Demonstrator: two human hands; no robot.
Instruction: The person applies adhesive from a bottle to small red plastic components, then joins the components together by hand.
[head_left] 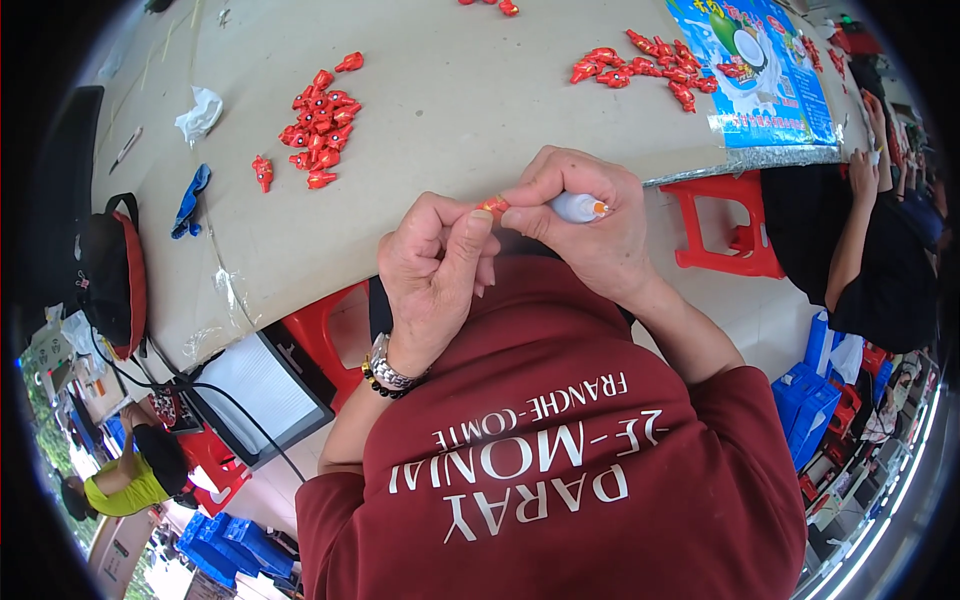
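Observation:
Between my two hands, just above the near table edge, is a small red figure piece with gold markings [494,206]. My left hand [436,262] pinches it with thumb and fingers. Thumb and forefinger of my right hand [600,225] close on its other side. Tucked in my right palm is a small white squeeze bottle [575,207], its orange-tipped nozzle pointing right. A pile of similar red pieces [322,122] lies beyond my left hand, with a single red piece [263,172] beside it. Another red group [655,64] is farther off to the right.
The table [450,100] carries a crumpled white tissue [200,113], a blue strip [190,203], a pen [126,148] and a blue printed sheet [765,75]. A black-and-red bag [122,275] stands left. Red stools [725,225] and a dark-clothed person [850,250] are nearby.

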